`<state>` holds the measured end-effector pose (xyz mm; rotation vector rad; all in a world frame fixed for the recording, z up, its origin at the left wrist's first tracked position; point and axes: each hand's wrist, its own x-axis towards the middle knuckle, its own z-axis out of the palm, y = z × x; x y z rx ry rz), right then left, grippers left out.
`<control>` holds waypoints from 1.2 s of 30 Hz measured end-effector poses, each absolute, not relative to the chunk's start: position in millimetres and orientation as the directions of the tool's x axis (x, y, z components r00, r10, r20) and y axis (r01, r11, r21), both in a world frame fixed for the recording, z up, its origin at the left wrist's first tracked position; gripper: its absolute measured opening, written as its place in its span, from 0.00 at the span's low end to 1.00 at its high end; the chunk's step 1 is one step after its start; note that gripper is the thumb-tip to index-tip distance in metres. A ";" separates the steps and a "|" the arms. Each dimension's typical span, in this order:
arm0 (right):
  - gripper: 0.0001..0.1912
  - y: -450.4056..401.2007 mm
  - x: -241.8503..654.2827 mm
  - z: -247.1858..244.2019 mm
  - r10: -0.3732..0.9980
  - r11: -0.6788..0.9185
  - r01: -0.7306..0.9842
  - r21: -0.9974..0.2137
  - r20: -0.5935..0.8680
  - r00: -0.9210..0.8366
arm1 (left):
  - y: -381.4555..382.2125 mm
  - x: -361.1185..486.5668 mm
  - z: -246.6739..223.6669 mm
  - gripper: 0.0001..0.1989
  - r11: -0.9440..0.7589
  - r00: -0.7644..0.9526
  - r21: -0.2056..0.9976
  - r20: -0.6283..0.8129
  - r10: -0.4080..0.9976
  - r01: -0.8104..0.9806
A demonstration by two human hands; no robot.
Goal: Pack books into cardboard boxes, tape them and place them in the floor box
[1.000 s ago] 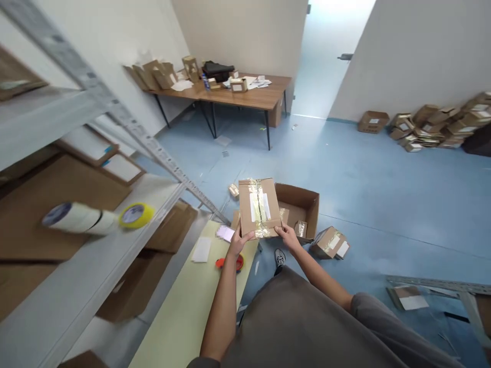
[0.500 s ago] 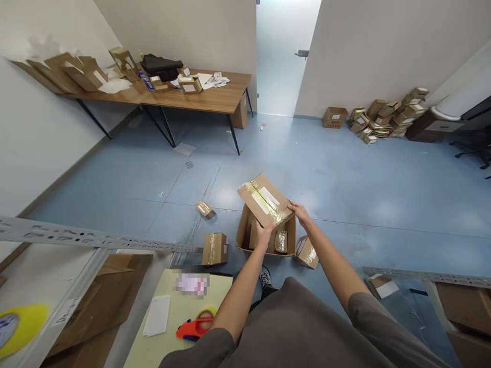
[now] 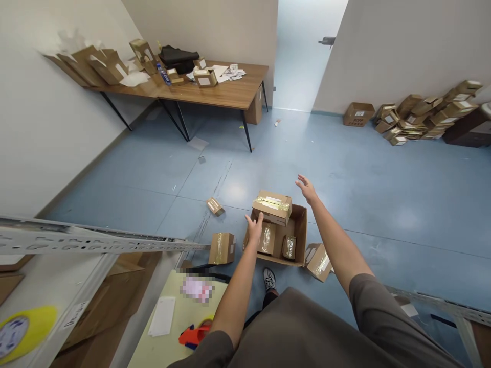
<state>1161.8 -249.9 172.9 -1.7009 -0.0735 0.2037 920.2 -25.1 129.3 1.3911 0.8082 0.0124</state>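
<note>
A taped parcel (image 3: 271, 205) shows at a large carton's (image 3: 300, 232) far side. The left hand (image 3: 254, 228) is spread just beside it; the right hand (image 3: 308, 190), also spread, is farther off.

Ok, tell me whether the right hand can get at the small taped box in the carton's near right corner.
Probably yes: the right hand is open and empty, and nothing covers the small taped box; the larger taped box is at the far left of the carton.

A box (image 3: 221, 249) stands left of the carton (image 3: 301, 227), a parcel (image 3: 319, 262) right.
</note>
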 end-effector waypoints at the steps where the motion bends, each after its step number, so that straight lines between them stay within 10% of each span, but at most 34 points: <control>1: 0.40 -245.8 1161.4 177.6 0.185 -0.124 -0.048 -0.991 -0.070 0.980 | -10.5 913.6 130.3 0.62 0.226 0.721 0.872 -0.487 0.493 0.434; 18: 0.28 -86.4 1037.8 289.9 0.630 -0.160 0.293 -0.943 0.131 0.765 | 84.1 775.1 173.3 0.38 0.090 0.633 0.990 -0.140 0.761 0.111; 36: 0.27 78.2 595.7 288.4 0.892 0.031 0.500 -0.866 0.249 0.376 | 178.6 328.7 223.1 0.34 -0.143 0.283 0.989 0.129 0.950 0.026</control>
